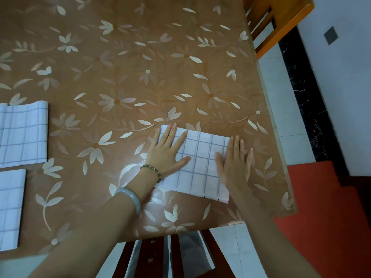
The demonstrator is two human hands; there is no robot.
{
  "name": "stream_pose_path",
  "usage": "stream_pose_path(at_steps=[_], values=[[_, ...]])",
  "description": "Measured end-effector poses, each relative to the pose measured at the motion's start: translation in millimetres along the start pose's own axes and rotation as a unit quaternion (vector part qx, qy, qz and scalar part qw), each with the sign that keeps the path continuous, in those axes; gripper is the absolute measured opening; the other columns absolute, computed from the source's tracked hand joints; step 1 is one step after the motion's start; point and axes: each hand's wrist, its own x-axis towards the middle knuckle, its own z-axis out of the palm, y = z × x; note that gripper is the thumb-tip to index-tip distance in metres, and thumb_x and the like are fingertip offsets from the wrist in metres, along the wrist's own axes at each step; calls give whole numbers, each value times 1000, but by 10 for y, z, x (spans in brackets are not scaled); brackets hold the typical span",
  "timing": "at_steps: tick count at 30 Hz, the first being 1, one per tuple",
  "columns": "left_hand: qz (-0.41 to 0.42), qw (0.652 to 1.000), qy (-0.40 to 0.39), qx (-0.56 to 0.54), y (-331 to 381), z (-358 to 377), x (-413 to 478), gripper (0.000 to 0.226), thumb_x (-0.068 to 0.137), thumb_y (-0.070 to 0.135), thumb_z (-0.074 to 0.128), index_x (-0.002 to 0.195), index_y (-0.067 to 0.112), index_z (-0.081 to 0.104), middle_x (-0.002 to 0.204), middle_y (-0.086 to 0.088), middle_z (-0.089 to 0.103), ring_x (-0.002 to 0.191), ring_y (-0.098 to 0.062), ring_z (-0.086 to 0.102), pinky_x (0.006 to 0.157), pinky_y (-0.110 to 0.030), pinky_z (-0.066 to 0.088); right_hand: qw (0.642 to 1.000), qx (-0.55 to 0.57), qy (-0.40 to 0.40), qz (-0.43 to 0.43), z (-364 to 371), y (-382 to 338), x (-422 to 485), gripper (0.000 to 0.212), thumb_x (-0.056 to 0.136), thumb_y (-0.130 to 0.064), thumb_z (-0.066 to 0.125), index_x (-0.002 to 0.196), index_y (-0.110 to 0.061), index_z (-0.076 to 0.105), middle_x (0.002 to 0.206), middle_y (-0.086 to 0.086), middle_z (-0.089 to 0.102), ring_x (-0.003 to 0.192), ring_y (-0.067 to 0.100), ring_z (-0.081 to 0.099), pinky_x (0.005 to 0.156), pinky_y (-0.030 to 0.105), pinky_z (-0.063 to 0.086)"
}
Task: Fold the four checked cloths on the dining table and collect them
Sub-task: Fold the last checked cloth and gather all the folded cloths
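Pressing flat a folded white blue-checked cloth (pixel 202 165) under left hand (pixel 166 150) and right hand (pixel 235 161), both grips released, on brown floral tabletop (pixel 120 67); next likely pinching it toward two folded cloths (pixel 24 133) well left.

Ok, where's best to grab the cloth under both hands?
Probably pinch the checked cloth along its near edge, coming from the person's side: it lies flat on the table, the left hand and right hand cover its ends, and that edge's middle is bare.

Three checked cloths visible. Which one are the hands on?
The rightmost cloth; left hand and right hand press flat on it. The upper-left cloth and lower-left cloth lie untouched.
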Motion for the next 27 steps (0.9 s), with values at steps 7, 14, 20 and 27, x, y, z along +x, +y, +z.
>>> stream_pose_path(at_steps=[7, 14, 20, 27], values=[[18, 1000, 9, 4, 16, -33, 2, 86, 84, 76, 22, 150, 21, 26, 155, -20, 20, 145, -31, 17, 115, -58, 11, 988, 130, 47, -64, -317, -681, 143, 65, 95, -41, 12, 150, -6, 15, 159, 12, 9, 147, 24, 4, 117, 40, -9], [12, 1000, 3, 7, 17, -25, 4, 93, 84, 73, 22, 147, 5, 31, 154, -17, 26, 145, -27, 20, 114, -57, 14, 985, 95, -20, -140, -98, -925, 220, 68, 94, -45, 0, 152, -11, 12, 160, 5, 9, 148, 18, 2, 118, 38, -5], [-33, 999, 7, 33, -124, -85, -35, 92, 86, 76, 11, 152, 12, 16, 158, -2, 17, 147, -15, 13, 117, -53, 0, 999, 16, -19, -31, -8, -85, 176, 70, 94, -51, -1, 151, -10, 3, 160, 6, 3, 148, 19, -1, 117, 39, -9], [-27, 998, 11, 51, -227, -90, -76, 88, 90, 70, 12, 150, 6, 19, 158, -8, 16, 146, -20, 14, 118, -48, 1, 999, -2, 37, 2, -181, -201, 123, 67, 98, -44, 18, 151, -3, 11, 159, 15, 5, 147, 26, 0, 116, 47, -13]])
